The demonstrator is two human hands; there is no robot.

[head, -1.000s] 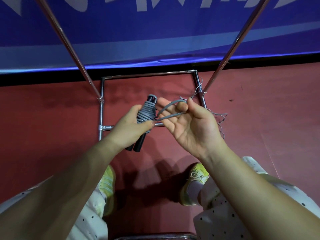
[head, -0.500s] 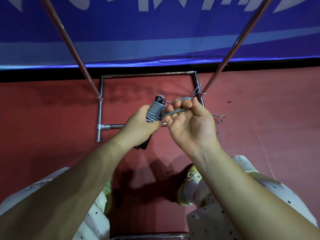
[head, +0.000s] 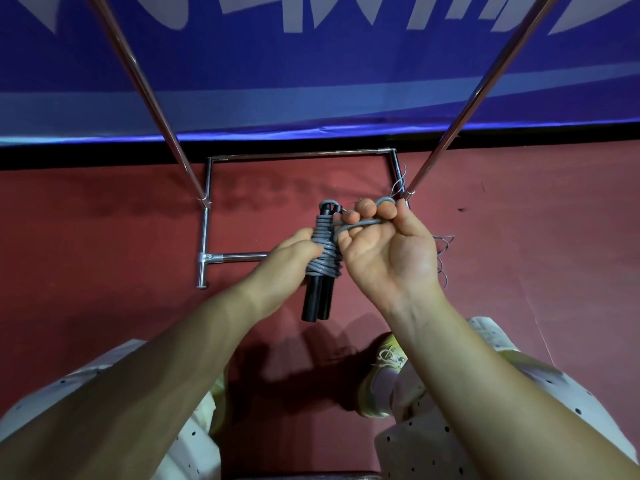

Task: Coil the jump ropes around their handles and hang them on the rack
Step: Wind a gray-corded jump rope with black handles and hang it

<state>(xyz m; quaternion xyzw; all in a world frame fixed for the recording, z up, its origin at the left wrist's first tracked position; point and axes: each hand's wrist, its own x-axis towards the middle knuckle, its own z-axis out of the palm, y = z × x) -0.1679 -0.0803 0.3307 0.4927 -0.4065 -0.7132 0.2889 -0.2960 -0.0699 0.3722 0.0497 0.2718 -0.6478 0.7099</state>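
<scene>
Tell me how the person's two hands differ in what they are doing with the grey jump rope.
The left hand grips the coiled grey rope around the paired black handles. The right hand, palm up, pinches the loose grey rope loop with curled fingers. Both hold the same rope, above the red floor.

Dark red floor point(head: 104, 271), chrome rack base point(head: 205, 233) standing on it, thin grey cord point(head: 443, 251) beside the frame

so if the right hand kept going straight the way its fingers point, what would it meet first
Probably the rack's right slanted pole, near its joint with the base frame. The right hand, pinching the grey rope loop, points up and away, though depth is unclear.
</scene>
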